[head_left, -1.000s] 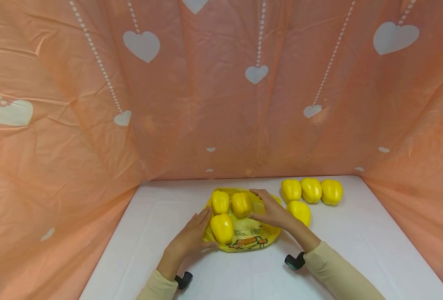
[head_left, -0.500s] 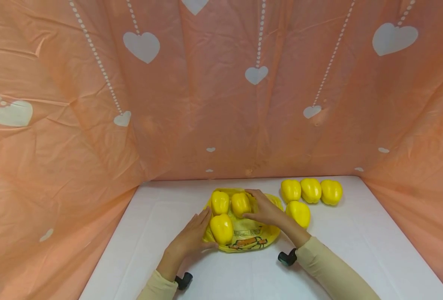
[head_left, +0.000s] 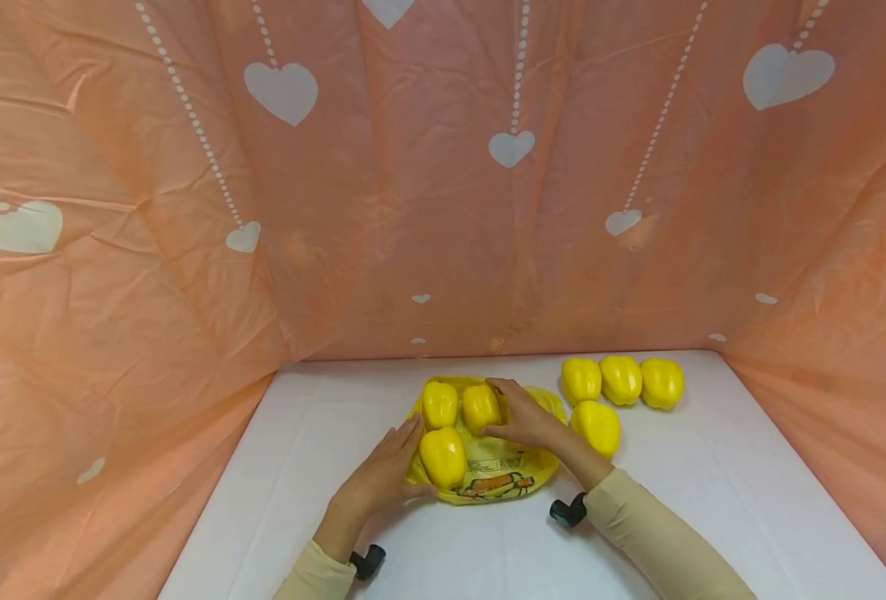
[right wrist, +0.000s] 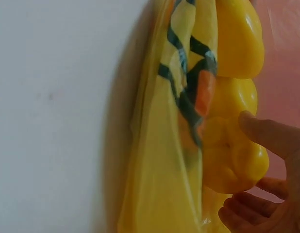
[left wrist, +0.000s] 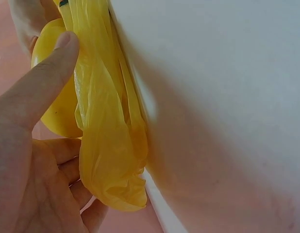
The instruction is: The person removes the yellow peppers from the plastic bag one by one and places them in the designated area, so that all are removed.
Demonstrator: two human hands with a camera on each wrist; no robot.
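In the head view, a yellow plastic bag (head_left: 480,493) with printed pictures lies mid-table, its mouth spread wide. Three yellow bell peppers sit in it: back left (head_left: 439,405), front left (head_left: 443,458) and back right. The right hand (head_left: 527,419) holds the back right bell pepper (head_left: 478,408), thumb in front and fingers behind. Its thumb touches that pepper's side in the right wrist view. Against the bag's left edge rests the left hand (head_left: 384,471), fingers extended; in the left wrist view its thumb (left wrist: 62,60) lies along a pepper (left wrist: 60,109) and the bag.
Several more yellow bell peppers stand right of the bag: a row along the back, including one at the far end (head_left: 663,384), and one nearer (head_left: 596,428) beside the right forearm. Peach curtains (head_left: 412,208) with white hearts surround the white table (head_left: 473,558).
The right hand has moved left inside the bag, from apart to against the back right pepper. The left hand and the peppers have barely moved.
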